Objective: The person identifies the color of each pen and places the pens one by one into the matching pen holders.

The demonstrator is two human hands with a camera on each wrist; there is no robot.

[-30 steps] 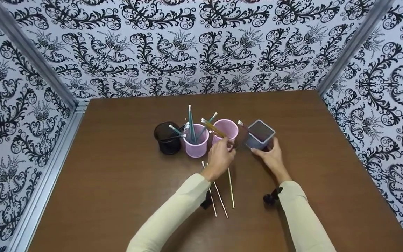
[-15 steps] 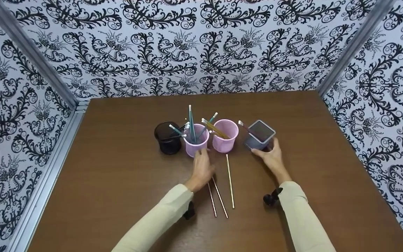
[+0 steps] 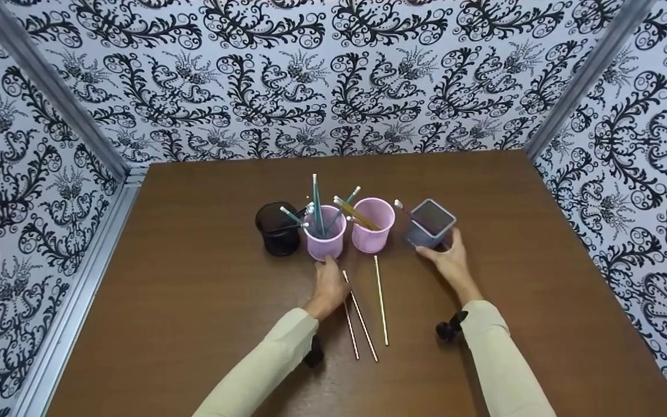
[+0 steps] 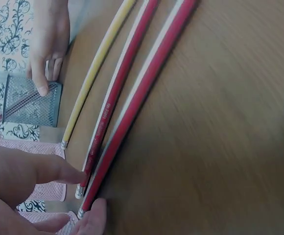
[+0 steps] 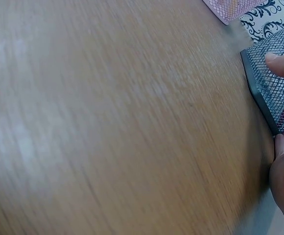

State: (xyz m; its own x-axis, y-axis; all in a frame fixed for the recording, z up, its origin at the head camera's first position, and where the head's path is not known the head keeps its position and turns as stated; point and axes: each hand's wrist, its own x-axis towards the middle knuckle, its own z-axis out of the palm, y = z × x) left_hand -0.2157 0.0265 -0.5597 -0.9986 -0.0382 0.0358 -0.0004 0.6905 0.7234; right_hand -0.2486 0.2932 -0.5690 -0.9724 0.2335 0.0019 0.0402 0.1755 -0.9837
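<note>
My right hand [image 3: 452, 260] holds a square dark mesh pencil cup [image 3: 423, 236] by its near side; a dark red pencil [image 3: 406, 209] leans out of it. In the right wrist view the thumb lies on the cup's mesh, fingertips at its lower edge. My left hand [image 3: 329, 285] is low over the table at the eraser ends of two red pencils. In the left wrist view its thumb touches or nearly touches one red pencil [image 4: 113, 95]; a fingertip lies beside the other red pencil [image 4: 132, 112]. A gap shows between thumb and fingertip. A yellow pencil [image 3: 381, 307] lies to their right.
Two pink mesh cups stand side by side: one pink cup [image 3: 325, 248] holds teal pencils, the other pink cup [image 3: 372, 240] yellow ones. Left of them is a black cup [image 3: 281, 243] with pencils. Patterned walls enclose the brown table [image 3: 194, 324].
My left hand has moved left and towards me, away from the right pink cup, to the red pencils' ends. The yellow pencil's end is now uncovered. My right hand stays on the square cup.
</note>
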